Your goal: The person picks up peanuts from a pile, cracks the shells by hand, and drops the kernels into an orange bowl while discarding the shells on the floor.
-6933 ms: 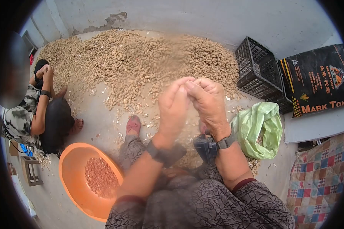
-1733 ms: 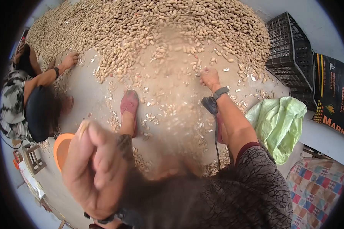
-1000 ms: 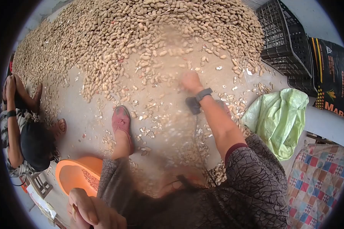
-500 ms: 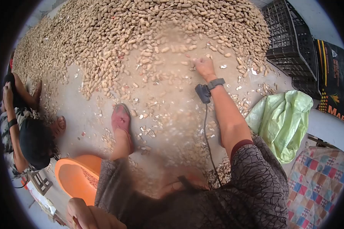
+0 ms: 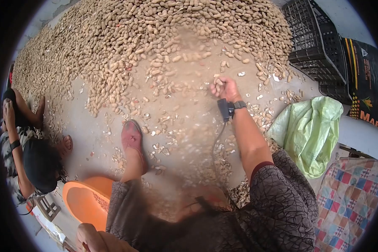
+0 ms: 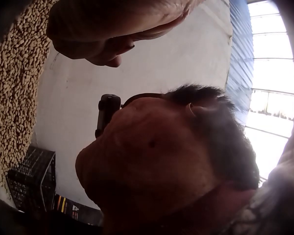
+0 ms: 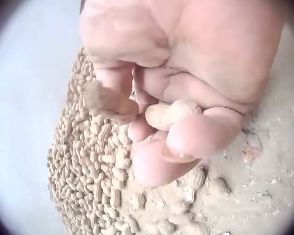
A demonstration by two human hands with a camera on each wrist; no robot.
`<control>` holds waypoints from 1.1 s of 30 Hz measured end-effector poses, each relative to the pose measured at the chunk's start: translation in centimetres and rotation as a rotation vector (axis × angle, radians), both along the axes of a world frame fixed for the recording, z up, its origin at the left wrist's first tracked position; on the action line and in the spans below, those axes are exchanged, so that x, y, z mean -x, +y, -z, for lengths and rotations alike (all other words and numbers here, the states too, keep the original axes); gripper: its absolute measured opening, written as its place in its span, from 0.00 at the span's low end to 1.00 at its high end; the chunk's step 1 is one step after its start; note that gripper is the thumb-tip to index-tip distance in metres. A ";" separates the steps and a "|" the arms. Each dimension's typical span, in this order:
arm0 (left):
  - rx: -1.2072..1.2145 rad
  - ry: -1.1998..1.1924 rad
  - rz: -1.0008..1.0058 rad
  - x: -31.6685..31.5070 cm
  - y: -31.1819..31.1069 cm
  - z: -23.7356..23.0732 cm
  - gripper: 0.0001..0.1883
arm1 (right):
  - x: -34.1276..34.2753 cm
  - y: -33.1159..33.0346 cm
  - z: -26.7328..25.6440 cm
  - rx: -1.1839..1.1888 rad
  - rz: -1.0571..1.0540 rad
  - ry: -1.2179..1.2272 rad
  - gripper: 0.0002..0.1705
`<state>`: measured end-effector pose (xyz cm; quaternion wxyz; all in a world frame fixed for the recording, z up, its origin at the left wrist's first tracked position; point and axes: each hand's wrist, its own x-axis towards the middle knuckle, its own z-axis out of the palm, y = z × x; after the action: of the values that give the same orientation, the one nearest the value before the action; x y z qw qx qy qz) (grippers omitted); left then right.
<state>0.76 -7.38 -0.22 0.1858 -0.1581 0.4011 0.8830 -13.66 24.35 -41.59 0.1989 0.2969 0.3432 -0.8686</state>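
Observation:
In the head view my right hand (image 5: 226, 89) is over the floor in front of the peanut heap (image 5: 189, 25), palm turned up and fingers curled round unshelled peanuts (image 5: 218, 83). The right wrist view shows one peanut (image 7: 172, 114) tucked between the curled fingers and palm, and another, blurred peanut (image 7: 110, 104) by the thumb side. At the bottom left of the head view, near the orange basin (image 5: 77, 201), my left hand (image 5: 97, 240) has its fingers bent. The left wrist view shows that hand (image 6: 117, 24) dark at the top; I cannot tell what it holds.
Reddish kernels (image 5: 101, 200) lie in the basin. Broken shells (image 5: 160, 148) litter the floor around my shoe (image 5: 132, 136). At right are black crates (image 5: 313, 46), a light green sack (image 5: 313, 134) and a black printed bag (image 5: 367, 84). Another person (image 5: 33, 159) sits at left.
Both hands were together in front at first; they then separated. The left hand dropped to the bottom left. The right hand reached to the floor and has now turned palm up with peanuts in it.

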 end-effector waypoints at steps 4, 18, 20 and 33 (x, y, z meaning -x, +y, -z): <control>-0.014 -0.022 0.014 0.1 0.4 0.0 0.09 | 2.0 1.4 -1.1 -0.451 0.069 0.033 0.16; 0.033 0.007 0.042 0.5 1.1 0.6 0.09 | 7.6 1.1 0.5 -1.842 -0.588 0.106 0.21; 0.035 0.024 0.046 0.4 1.0 0.6 0.09 | 7.3 2.0 2.3 -1.741 -0.636 0.311 0.12; -0.031 -0.004 0.049 -0.2 0.7 -0.1 0.09 | 1.8 1.6 -3.5 -0.310 -0.311 0.063 0.05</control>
<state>0.93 -6.63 -0.08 0.2105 -0.1472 0.3908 0.8839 -15.42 25.91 -38.12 0.2715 0.2401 0.5203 -0.7733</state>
